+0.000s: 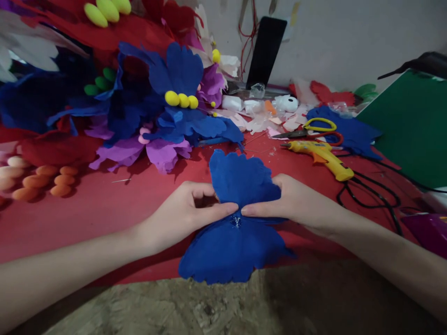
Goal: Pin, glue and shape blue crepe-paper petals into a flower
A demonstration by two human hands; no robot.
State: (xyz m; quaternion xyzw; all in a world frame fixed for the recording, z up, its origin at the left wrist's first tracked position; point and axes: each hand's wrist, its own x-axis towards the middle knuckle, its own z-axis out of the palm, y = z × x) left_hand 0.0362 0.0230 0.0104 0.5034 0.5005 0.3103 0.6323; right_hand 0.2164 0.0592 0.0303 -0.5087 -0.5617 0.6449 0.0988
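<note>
Both my hands hold a blue butterfly with scalloped wings, at the front edge of the red table. My left hand pinches it from the left, thumb laid along its narrow middle and fingers partly tucked behind. From the other side my right hand grips it, with its thumb pointing at the left one and the fingers mostly hidden beneath. A shiny, clear blob, perhaps glue, sits on the middle just below the thumbs. The lower wings hang toward the table's edge.
Finished-looking butterflies in blue, purple and red crowd the left, some with yellow egg-shaped bodies. Orange ones lie nearer. On the right are a yellow glue gun with black cord, scissors and a green board. A phone leans on the wall.
</note>
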